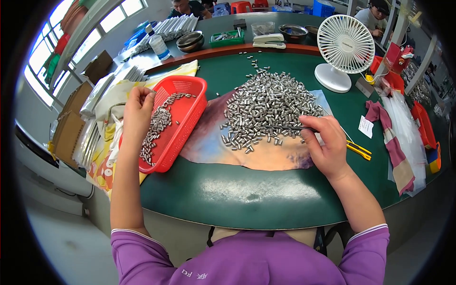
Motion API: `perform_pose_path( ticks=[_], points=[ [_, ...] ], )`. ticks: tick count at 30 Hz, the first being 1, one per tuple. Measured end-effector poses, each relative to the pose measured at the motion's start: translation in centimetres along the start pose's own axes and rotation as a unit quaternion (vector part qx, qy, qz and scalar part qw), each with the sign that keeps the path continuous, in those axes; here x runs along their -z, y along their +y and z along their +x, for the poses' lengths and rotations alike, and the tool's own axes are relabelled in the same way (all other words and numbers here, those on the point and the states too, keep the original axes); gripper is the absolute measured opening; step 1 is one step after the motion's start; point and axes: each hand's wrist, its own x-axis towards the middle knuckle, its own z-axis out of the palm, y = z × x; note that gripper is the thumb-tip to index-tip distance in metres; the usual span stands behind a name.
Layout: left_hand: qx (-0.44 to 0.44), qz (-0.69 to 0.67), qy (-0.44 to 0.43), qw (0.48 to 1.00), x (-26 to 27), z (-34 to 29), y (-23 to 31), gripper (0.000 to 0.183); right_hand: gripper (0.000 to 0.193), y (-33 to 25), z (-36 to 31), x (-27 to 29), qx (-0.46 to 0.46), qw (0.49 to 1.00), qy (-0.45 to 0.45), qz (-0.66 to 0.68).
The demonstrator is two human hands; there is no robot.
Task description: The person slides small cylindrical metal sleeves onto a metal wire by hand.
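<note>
A heap of small shiny metal cylinders point(270, 102) lies on a colourful printed sheet point(280, 156) in the middle of the green table. My right hand point(327, 145) is at the heap's right side, closed round dark tweezers point(287, 127) whose tips reach in among the cylinders. Over the left rim of a red plastic basket point(187, 130), my left hand point(138, 111) is raised in a pinch; whatever its fingertips hold is too small to make out. More metal cylinders point(159, 123) are spread along the basket's left side.
A white fan point(346, 45) stands at the back right. Right of the sheet lie a yellow cutter point(358, 149), a striped cloth point(389, 142) and clear plastic bags point(406, 137). Bowls point(191, 42) and a green tray point(227, 38) stand behind the raised brown edge. Two people sit farther off.
</note>
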Motion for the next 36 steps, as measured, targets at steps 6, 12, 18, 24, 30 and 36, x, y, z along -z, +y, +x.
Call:
perform_pose_path(
  ticks=[6, 12, 18, 24, 30, 36],
  points=[
    [0.066, 0.046, -0.032, 0.996, 2.2, 0.4, -6.8, 0.017, 0.028, -0.4, 0.0, -0.3, 0.004, 1.000, -0.008, 0.003],
    [0.205, -0.425, -0.106, 0.875, 1.3, -1.5, -2.1, 0.014, 0.026, -0.1, -0.2, -0.1, -0.014, 1.000, -0.007, 0.006],
    [0.179, -0.659, -0.292, 0.670, -3.2, -5.4, 3.3, 0.016, 0.021, -0.9, 1.1, 0.9, -0.188, 0.967, 0.011, 0.169],
    [0.203, -0.677, -0.360, 0.610, -6.5, -8.7, 4.3, 0.019, 0.024, -3.2, 3.7, 1.9, -0.243, 0.906, 0.018, 0.345],
    [0.220, -0.680, -0.391, 0.580, -8.1, -10.5, 4.5, 0.015, 0.024, -3.4, 2.4, -0.1, -0.270, 0.858, 0.046, 0.434],
    [0.239, -0.677, -0.403, 0.567, -8.1, -11.3, 4.9, 0.016, 0.018, -3.8, 0.2, -0.8, -0.222, 0.918, 0.018, 0.327]
  ],
)
